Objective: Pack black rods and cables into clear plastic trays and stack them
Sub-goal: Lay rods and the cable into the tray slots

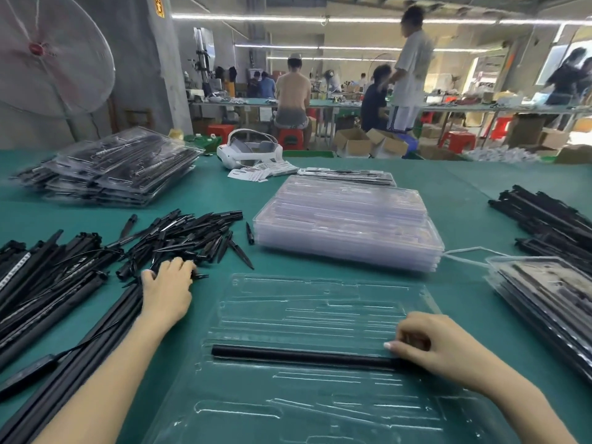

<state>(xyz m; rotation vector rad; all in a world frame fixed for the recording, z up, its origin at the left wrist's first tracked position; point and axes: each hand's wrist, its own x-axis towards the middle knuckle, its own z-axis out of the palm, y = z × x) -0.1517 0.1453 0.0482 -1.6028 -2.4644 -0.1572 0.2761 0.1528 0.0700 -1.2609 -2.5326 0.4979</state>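
Observation:
An open clear plastic tray (307, 302) lies on the green table in front of me. A long black rod (298, 354) lies across one of its grooves. My right hand (439, 344) presses the rod's right end into the groove with curled fingers and thumb. My left hand (168, 290) reaches into the heap of small black spikes (185, 235) at the left, fingertips among the pieces; whether it holds one is hidden. Long black rods and cables (48, 290) lie at the far left.
A stack of empty clear trays (349, 225) stands behind the open tray. Filled trays are piled at the back left (118, 171) and at the right edge (544, 293). More black rods (551, 216) lie at the right. A white headset (250, 150) sits at the back.

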